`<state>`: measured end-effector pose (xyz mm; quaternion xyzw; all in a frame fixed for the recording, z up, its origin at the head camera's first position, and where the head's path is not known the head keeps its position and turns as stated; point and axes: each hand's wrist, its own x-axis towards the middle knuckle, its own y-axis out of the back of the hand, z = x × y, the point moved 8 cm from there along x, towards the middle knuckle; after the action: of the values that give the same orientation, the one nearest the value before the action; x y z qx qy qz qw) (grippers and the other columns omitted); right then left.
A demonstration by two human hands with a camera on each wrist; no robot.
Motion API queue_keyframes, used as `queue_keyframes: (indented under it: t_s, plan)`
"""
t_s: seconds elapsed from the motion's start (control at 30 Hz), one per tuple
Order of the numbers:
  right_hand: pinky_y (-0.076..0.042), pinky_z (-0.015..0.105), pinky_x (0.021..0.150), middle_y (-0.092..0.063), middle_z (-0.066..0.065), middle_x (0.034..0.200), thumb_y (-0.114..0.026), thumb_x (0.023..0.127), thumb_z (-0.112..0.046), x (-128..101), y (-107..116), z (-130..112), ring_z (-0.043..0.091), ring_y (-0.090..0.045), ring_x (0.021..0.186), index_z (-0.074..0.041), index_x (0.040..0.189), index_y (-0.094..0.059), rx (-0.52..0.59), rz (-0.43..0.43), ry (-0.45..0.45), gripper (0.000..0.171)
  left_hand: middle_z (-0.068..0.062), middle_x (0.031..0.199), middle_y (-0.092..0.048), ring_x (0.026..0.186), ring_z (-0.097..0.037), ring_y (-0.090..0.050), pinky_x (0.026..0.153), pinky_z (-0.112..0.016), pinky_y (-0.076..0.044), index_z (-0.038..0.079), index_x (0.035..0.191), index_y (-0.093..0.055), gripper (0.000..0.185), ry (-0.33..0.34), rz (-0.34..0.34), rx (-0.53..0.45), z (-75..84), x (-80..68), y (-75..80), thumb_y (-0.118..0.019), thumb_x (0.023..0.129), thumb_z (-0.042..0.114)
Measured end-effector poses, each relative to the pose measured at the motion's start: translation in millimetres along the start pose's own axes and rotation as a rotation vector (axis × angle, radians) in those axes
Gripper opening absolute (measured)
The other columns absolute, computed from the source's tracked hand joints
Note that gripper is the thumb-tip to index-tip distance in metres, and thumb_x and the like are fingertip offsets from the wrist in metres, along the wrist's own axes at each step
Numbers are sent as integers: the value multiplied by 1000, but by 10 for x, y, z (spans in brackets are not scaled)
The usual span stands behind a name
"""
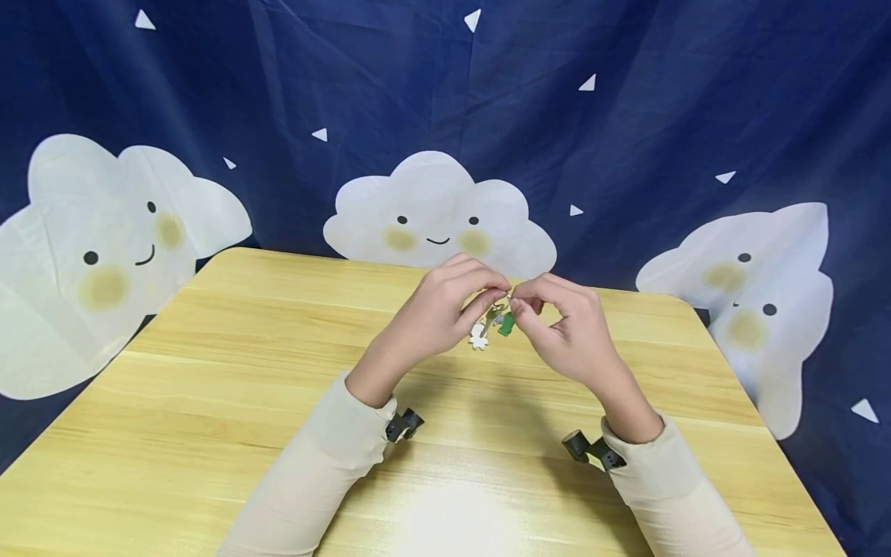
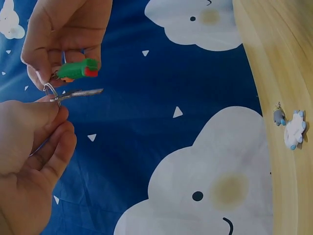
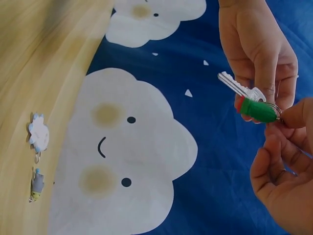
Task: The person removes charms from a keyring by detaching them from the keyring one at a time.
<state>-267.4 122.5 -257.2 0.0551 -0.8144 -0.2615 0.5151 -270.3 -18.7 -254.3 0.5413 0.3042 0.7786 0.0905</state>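
Key ring (image 3: pixel 278 111) | pinched between left hand (image 1: pixel 435 309) and right hand (image 1: pixel 567 333)

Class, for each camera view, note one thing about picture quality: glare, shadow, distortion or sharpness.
Head view: bright glare on the near table, soft shadows under the wrists. Left wrist view: the left hand looms large and soft, the key is sharp. Right wrist view: table edge bows; the green charm is crisp.

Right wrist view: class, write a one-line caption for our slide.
Two hands pinch a key ring carrying a silver key and green charm, against a cloud backdrop.
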Motion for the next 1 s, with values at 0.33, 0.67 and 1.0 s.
queue_keyframes:
  t_s: [0.33, 0.67, 1.0]
  plan:
    - [-41, 20, 60, -63, -4, 72, -65, 87, -2, -2, -3, 8, 11, -55, 66, -10, 84, -73, -4, -2, 18, 11, -5, 96, -74, 92, -20, -63, 84, -26, -51, 3, 100, -75, 7, 2, 0, 32, -2, -8, -19, -68, 98, 4]
    - [-43, 20, 62, -65, -4, 74, -63, 87, -3, 3, -14, -10, 12, -55, 67, -10, 83, -71, -6, -12, 30, 12, -4, 94, -73, 89, -19, -62, 81, -27, -51, 3, 99, -75, 9, 30, 7, 31, 3, -12, 2, -66, 97, 3]
    - [-43, 20, 64, -64, -4, 74, -62, 87, -3, 5, -13, -18, 13, -55, 68, -11, 81, -71, -8, -12, 31, 13, -3, 91, -74, 85, -18, -62, 78, -27, -50, 4, 100, -76, 14, 27, 28, 34, 15, -6, 26, -63, 96, 2]
